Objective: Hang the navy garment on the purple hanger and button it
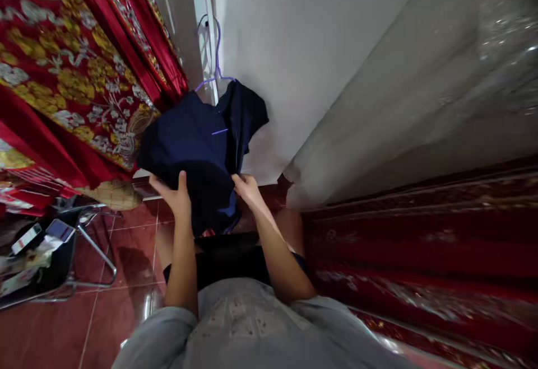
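A dark navy short-sleeved shirt (185, 134) hangs from a purple hanger (218, 50), whose hook is up by the narrow gap at the wall's edge. A short purple line marks its chest. My right hand (247, 190) pinches the front edge of the shirt low on its right side. At the lower left of the cloth is my left hand (174, 195), its thumb raised and its fingers spread apart against the shirt. Part of the shirt's lower end droops between my forearms, above my knees.
Red curtains (79, 72) with gold and silver embroidery hang at the left. A black chair (63, 262) with metal legs holds phones and papers on the red tiled floor (109, 313). A greyish translucent sheet (390, 111) and red embroidered fabric (420, 251) lie along the right.
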`<state>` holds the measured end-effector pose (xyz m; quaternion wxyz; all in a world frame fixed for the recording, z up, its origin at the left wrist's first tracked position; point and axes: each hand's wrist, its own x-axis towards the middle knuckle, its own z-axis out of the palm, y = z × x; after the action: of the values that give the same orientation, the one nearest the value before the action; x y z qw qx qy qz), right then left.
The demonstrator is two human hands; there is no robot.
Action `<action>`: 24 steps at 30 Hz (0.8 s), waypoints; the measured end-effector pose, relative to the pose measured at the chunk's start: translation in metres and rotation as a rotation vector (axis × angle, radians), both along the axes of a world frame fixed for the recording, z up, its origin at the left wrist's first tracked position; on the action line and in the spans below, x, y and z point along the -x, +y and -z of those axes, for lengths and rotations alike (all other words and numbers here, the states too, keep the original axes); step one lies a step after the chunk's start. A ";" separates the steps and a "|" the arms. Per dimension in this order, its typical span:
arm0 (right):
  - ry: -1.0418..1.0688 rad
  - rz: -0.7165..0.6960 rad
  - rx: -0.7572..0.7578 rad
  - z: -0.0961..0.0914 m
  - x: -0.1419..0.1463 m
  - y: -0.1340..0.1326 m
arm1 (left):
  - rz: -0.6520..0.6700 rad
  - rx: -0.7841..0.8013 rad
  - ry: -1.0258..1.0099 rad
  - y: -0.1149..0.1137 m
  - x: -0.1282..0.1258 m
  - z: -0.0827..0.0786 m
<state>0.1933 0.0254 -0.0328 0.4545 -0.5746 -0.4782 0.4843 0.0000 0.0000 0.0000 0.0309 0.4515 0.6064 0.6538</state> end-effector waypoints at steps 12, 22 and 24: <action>0.155 -0.131 -0.108 -0.035 0.003 -0.018 | 0.646 0.113 0.010 -0.012 -0.073 0.030; 0.344 -0.198 -0.026 -0.044 -0.003 -0.020 | 0.700 0.089 -0.039 -0.002 -0.070 0.026; 0.336 -0.172 -0.015 -0.047 -0.004 -0.019 | 0.724 0.091 -0.048 -0.002 -0.072 0.030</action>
<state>0.1970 0.0063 0.0140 0.4891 -0.4393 -0.4468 0.6068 0.0721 -0.0021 -0.0299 0.2947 0.6195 0.4347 0.5834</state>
